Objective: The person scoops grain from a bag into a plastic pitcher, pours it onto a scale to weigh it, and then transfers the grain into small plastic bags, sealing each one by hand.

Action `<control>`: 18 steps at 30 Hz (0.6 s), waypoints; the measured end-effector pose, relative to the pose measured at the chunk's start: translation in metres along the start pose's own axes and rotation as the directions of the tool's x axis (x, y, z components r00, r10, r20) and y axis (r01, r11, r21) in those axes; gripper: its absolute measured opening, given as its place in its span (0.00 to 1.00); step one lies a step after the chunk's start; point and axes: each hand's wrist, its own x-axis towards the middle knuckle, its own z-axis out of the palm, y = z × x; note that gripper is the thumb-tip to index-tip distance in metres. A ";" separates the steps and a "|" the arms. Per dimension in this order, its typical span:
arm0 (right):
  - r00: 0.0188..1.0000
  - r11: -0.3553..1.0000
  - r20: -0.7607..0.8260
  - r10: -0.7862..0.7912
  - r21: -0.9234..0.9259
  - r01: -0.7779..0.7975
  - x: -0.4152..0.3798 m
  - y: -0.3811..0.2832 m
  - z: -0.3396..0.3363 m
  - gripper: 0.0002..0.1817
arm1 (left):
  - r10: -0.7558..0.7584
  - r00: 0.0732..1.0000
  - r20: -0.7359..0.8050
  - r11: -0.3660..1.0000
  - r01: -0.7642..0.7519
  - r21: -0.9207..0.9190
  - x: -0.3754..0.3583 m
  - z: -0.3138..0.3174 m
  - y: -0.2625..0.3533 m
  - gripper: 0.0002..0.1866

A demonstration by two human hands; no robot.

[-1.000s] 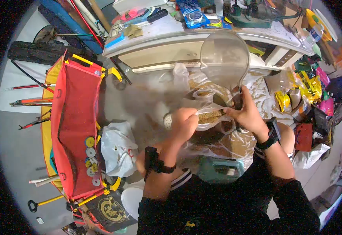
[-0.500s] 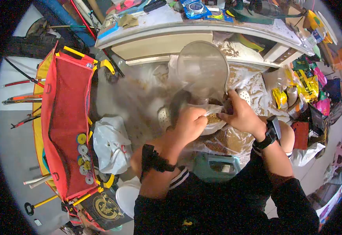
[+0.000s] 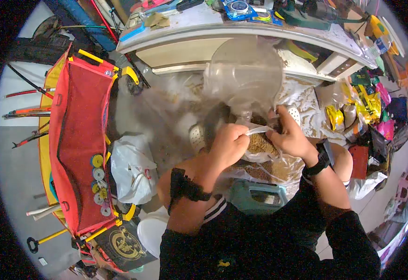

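My left hand [image 3: 231, 145] pinches the near-left edge of a clear plastic bag [image 3: 260, 156] between thumb and fingers. Brown granules [image 3: 261, 143] show inside the bag's open mouth. The bag's right edge is gripped by my right hand [image 3: 293, 139], whose index finger reaches forward beside a large round translucent container [image 3: 246, 70]. This container lies just beyond the bag, its outline blurred. Between my feet, more brown grains lie on a spread plastic sheet [image 3: 302, 95].
A teal plastic stool [image 3: 258, 198] is close in front of my body. To the left are a white plastic bag [image 3: 133, 170] and a red fabric cart [image 3: 82, 144]. A cluttered workbench [image 3: 194, 30] spans the far side; yellow packets [image 3: 367, 105] lie at right.
The bag's mouth has widened between my hands, showing more granules. The round translucent container has shifted and appears larger and more blurred. The view has moved slightly.
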 end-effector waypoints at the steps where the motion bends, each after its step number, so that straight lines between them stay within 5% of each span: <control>1: 0.989 0.959 0.027 0.145 0.243 -0.147 0.001 0.005 -0.002 0.19 | 0.001 1.000 -0.002 1.000 -0.001 0.000 -0.001 0.000 0.000 0.07; 2: 0.989 0.959 0.027 0.143 0.243 -0.145 0.003 0.005 -0.003 0.19 | 0.026 1.000 0.010 1.000 -0.026 0.006 -0.003 0.001 0.000 0.08; 4: 0.936 0.686 0.083 0.342 0.658 -0.310 0.007 0.002 -0.006 0.23 | 0.056 0.998 0.022 0.998 -0.056 0.013 -0.004 0.003 0.000 0.08; 9: 0.945 0.708 0.014 0.327 0.658 -0.255 0.009 -0.010 -0.012 0.24 | 0.031 0.987 0.159 0.996 -0.017 -0.087 -0.003 -0.003 0.011 0.08; 11: 0.923 0.621 -0.012 0.384 0.743 -0.248 0.009 -0.020 -0.017 0.24 | 0.005 0.981 0.193 0.989 0.024 -0.145 -0.005 -0.005 0.010 0.08; 13: 0.933 0.538 0.016 0.359 0.813 -0.221 0.007 -0.021 -0.022 0.25 | 0.039 0.999 0.025 0.881 -0.022 -0.473 -0.007 -0.002 0.000 0.12; 14: 0.942 0.447 0.044 0.332 0.872 -0.198 0.006 -0.021 -0.027 0.26 | 0.043 0.999 0.024 0.881 -0.026 -0.472 -0.005 -0.001 -0.003 0.12; 16: 0.937 0.430 0.071 0.341 0.875 -0.223 0.006 -0.026 -0.036 0.32 | -0.033 0.995 -0.093 0.554 -0.059 -0.830 0.001 -0.003 -0.007 0.18; 17: 0.952 0.410 0.067 0.300 0.892 -0.192 0.007 -0.036 -0.042 0.35 | -0.021 1.000 -0.009 0.367 0.000 -0.930 0.002 -0.006 -0.014 0.18; 18: 0.965 0.389 0.061 0.257 0.907 -0.161 0.008 -0.042 -0.045 0.38 | -0.014 1.000 -0.015 0.369 -0.009 -0.929 0.003 0.000 -0.014 0.18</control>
